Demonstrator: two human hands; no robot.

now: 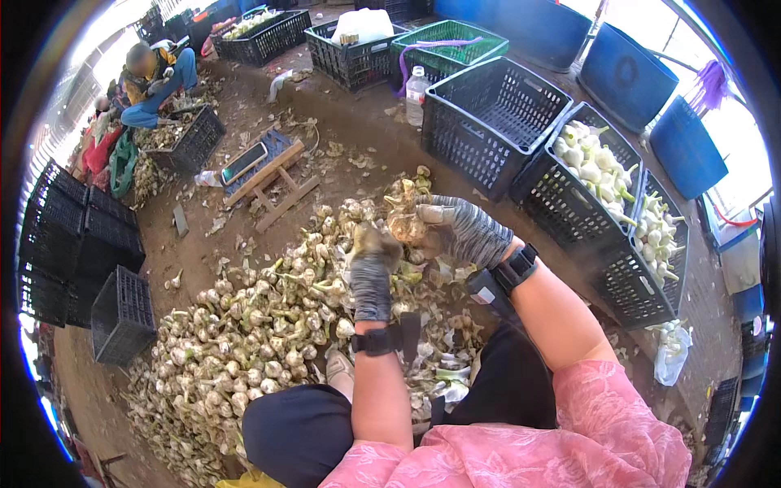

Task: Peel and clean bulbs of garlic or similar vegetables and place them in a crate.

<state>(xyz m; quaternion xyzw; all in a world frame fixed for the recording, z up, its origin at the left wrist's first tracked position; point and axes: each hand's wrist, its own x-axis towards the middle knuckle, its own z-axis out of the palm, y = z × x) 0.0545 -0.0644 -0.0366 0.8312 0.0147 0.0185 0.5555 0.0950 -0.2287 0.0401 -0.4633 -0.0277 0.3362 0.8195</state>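
Observation:
My right hand [457, 226], in a grey knit glove, grips an unpeeled garlic bulb [407, 224] with dry brown outer skin. Close to its left side is my gloved left hand [373, 262], blurred, its fingers curled; whether it holds anything I cannot tell. Beneath and to the left of both hands spreads a large heap of garlic bulbs [244, 341] with short stems. Loose skins and stem scraps [448, 366] lie between my legs. Cleaned white garlic bulbs [589, 155] fill a black crate at the right, and more white bulbs [656, 238] lie in the crate beside it.
An empty black plastic crate [494, 122] stands ahead, beside a plastic bottle [417, 97]. A low wooden stool [268, 174] bears a phone [244, 163]. Another person [152, 85] sits at the upper left. Stacked black crates [79, 238] are at left, blue tubs [628, 76] at upper right.

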